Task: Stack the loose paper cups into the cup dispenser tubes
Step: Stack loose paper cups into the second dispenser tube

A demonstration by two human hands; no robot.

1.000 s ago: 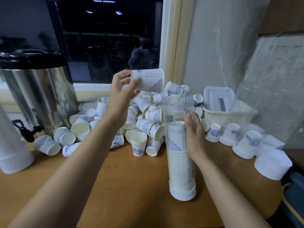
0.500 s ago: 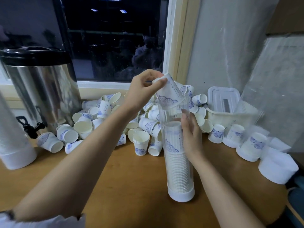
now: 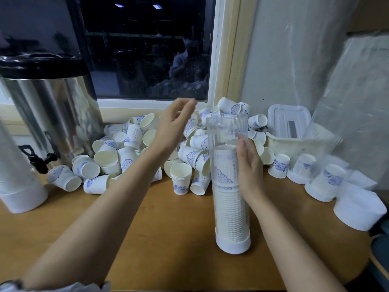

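The left hand hangs raised over the loose paper cups, its fingers loosely spread and holding nothing, forearm reaching in from the table's front left. The right hand lies flat against the right side of the dispenser tube, fingers straight and pointing up. The tube stands upright near the table's middle, long axis vertical, more than half filled with nested cups. The loose cups are heaped along the back edge.

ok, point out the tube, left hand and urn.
tube (image 3: 226,131), head view, clear upper wall
left hand (image 3: 173,126), head view, middle of the hand
urn (image 3: 52,106), head view, steel side
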